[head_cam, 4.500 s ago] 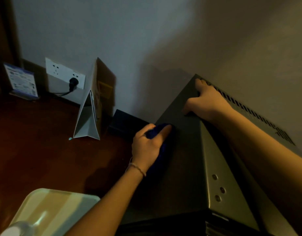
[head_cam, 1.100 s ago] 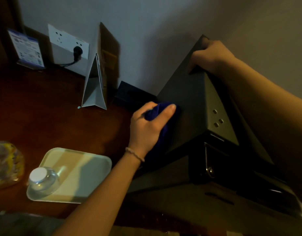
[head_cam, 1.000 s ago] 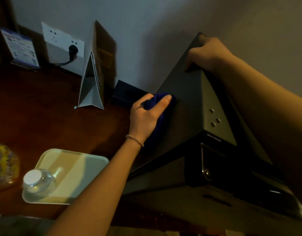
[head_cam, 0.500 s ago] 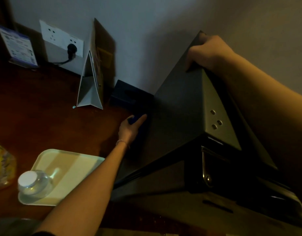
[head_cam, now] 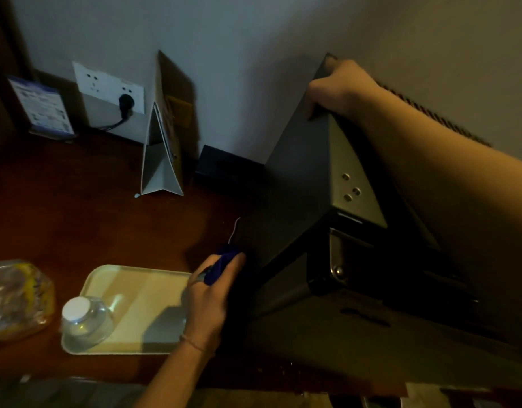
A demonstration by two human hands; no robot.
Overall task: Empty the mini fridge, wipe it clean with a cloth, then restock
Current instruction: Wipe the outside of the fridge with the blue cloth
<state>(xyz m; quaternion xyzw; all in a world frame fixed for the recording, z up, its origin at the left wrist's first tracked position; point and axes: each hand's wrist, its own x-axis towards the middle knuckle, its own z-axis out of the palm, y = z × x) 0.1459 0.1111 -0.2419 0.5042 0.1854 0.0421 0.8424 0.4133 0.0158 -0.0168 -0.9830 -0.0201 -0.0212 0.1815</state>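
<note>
My left grip (head_cam: 208, 293) bunches the soft, limp dark-blue cloth (head_cam: 221, 265) against the black metal mini fridge's (head_cam: 286, 207) lower side. My right grip (head_cam: 340, 89) clasps its top rear corner; rigid, likely heavy.
</note>
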